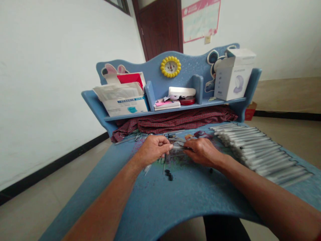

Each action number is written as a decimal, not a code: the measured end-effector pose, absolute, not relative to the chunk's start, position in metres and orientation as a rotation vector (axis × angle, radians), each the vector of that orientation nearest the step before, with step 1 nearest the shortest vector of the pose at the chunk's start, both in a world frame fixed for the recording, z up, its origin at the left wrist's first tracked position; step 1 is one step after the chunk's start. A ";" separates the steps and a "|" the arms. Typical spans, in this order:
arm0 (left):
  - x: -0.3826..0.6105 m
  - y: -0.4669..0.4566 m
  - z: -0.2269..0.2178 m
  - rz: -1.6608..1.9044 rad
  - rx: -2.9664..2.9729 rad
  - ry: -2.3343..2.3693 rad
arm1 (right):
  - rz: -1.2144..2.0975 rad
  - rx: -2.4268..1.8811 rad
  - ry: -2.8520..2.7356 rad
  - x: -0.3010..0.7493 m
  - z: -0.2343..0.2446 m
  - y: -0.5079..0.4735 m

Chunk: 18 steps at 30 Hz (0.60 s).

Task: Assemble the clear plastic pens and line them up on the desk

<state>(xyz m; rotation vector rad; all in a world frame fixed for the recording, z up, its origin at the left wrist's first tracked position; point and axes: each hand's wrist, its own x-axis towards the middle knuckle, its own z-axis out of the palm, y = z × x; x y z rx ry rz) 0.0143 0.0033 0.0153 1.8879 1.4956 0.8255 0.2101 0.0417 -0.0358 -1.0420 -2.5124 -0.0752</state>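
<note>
Both my hands meet over the middle of a blue desk (175, 201). My left hand (152, 150) is closed, its fingers pinched on the end of a thin grey rod (177, 146). My right hand (203, 151) is closed too, gripping the same rod from the other side. A few small black caps (168, 174) lie on the desk just in front of my hands. A long row of several grey rods (260, 152) lies side by side to the right of my right hand.
A red checked cloth (175, 121) lies under the desk's blue shelf (173, 110). On the shelf stand a white packet box (122, 97), papers and a red tin (187, 100), and a white carton (233, 75). A yellow clock (171, 67) hangs on the backboard.
</note>
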 end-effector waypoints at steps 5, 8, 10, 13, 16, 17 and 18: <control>0.015 0.002 0.016 0.839 1.888 1.505 | -0.081 -1.044 -2.517 0.210 -0.035 0.041; 0.016 0.002 0.017 0.837 1.891 1.517 | -0.081 -1.050 -2.527 0.211 -0.034 0.040; 0.016 0.001 0.018 0.830 1.896 1.524 | -0.081 -1.054 -2.531 0.211 -0.033 0.040; 0.017 0.001 0.018 0.834 1.895 1.524 | -0.089 -1.049 -2.537 0.211 -0.034 0.040; 0.016 0.002 0.018 0.842 1.896 1.525 | -0.093 -1.033 -2.545 0.210 -0.034 0.041; 0.016 0.002 0.018 0.843 1.897 1.528 | -0.093 -1.028 -2.545 0.210 -0.034 0.041; 0.016 0.002 0.018 0.844 1.898 1.532 | -0.091 -1.023 -2.544 0.210 -0.034 0.041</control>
